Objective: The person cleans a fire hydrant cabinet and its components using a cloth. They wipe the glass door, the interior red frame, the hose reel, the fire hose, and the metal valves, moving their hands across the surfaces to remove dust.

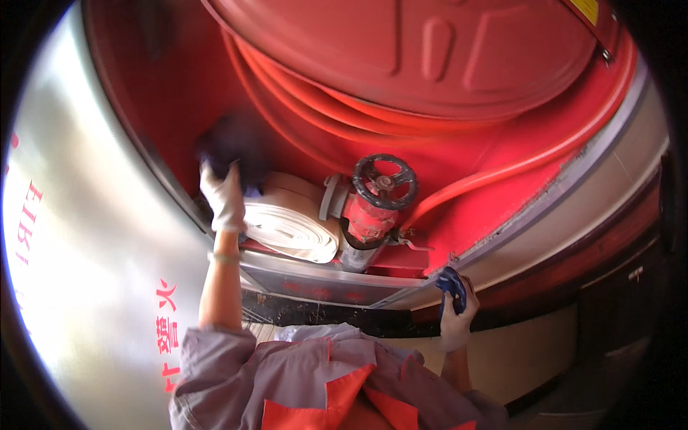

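Observation:
My left hand, in a white glove, grips a dark cloth that is blurred, at the left inside a red fire hose cabinet. Just right of that wrist lies a rolled white fire hose. Beside the roll stands a red hydrant valve with a black handwheel and a grey coupling. My right hand, gloved too, holds a bunched dark blue cloth near the lower right corner of the cabinet frame.
A large red hose reel with orange-red hose fills the upper cabinet. One hose curves along the right side. A small lever sits by the valve. The shiny metal door, bearing red writing, stands at the left.

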Tool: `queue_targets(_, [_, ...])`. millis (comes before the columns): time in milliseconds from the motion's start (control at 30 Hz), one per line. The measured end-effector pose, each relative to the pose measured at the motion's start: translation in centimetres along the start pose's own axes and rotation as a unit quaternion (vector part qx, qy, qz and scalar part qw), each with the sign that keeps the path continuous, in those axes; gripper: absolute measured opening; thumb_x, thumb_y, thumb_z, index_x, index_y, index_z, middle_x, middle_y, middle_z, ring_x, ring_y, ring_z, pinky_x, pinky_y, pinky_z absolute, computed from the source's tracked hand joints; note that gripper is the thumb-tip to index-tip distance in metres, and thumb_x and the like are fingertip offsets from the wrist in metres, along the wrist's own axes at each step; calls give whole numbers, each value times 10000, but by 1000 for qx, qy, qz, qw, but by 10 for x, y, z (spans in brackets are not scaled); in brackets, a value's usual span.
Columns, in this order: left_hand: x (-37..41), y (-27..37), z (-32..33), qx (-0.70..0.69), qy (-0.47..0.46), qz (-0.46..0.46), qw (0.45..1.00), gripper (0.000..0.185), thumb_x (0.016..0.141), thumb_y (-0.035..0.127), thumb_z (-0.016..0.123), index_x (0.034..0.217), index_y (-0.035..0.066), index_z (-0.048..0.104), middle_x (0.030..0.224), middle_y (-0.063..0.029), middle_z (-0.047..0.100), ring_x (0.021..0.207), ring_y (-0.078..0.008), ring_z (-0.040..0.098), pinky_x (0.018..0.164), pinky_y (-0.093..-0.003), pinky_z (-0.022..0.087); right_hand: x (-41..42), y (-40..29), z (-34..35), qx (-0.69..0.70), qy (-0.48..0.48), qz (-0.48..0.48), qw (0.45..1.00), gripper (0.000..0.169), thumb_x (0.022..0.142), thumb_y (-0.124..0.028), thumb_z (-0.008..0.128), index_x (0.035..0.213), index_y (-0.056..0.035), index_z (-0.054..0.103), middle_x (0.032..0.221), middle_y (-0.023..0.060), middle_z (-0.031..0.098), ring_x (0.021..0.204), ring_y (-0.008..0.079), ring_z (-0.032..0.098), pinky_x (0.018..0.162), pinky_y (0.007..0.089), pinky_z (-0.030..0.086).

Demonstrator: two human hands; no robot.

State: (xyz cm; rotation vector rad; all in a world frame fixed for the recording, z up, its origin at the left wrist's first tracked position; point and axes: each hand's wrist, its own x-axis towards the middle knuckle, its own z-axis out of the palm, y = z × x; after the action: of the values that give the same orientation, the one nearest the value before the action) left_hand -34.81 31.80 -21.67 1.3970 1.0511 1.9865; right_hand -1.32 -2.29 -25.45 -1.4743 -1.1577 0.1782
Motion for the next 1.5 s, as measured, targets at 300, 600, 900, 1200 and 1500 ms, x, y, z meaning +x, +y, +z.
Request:
queue_targets(300, [-165, 134, 58, 89, -397, 234, 883, 448, 697, 223, 773, 1042, -13, 612, 1252, -248, 500, 1214, -460, 430, 1016, -538, 363, 53, -66, 99, 410, -15, 237, 881, 557, 864, -89, 698, 1359, -21, 451, 1185, 59, 597, 1010, 153, 601, 891, 284, 495])
queue_targets(600, [-63, 145, 38, -182, -264, 6, 947, 476, 1029, 196, 437, 1437, -37, 361, 1459, -153, 420, 1356, -244, 396, 1130, -376, 304, 135, -127, 127, -152, 94, -526, 832, 387, 772, -131, 744, 1147, -116, 650, 1206, 108, 584, 1086, 326, 563, 892, 455, 484])
queue_targets(900, [-2, 134, 91, -211, -266, -8, 941, 350, 908, -66, 433, 1233, 11, 538, 1012, -89, 557, 808, -171, 587, 740, -304, 576, 195, -89, 119, -375, 54, -544, 749, 223, 745, -250, 696, 967, -234, 701, 1183, 7, 574, 1081, 214, 535, 841, 413, 457])
queue_targets(1200, [-7, 134, 81, 4, -231, 79, 970, 292, 853, -62, 523, 1128, 10, 589, 923, -128, 596, 691, -240, 552, 692, -337, 514, 172, -88, 105, -403, 84, -267, 871, 159, 787, -175, 594, 908, -79, 630, 1060, 97, 601, 1017, 277, 555, 849, 446, 452])
queue_targets(1500, [0, 129, 67, -133, -194, -82, 968, 308, 979, 331, 565, 1126, 68, 627, 821, -17, 612, 676, -100, 556, 568, -214, 408, 173, -110, 123, -324, -53, -398, 856, 267, 839, -124, 524, 1063, -23, 626, 1120, 162, 612, 1045, 290, 599, 930, 393, 457])
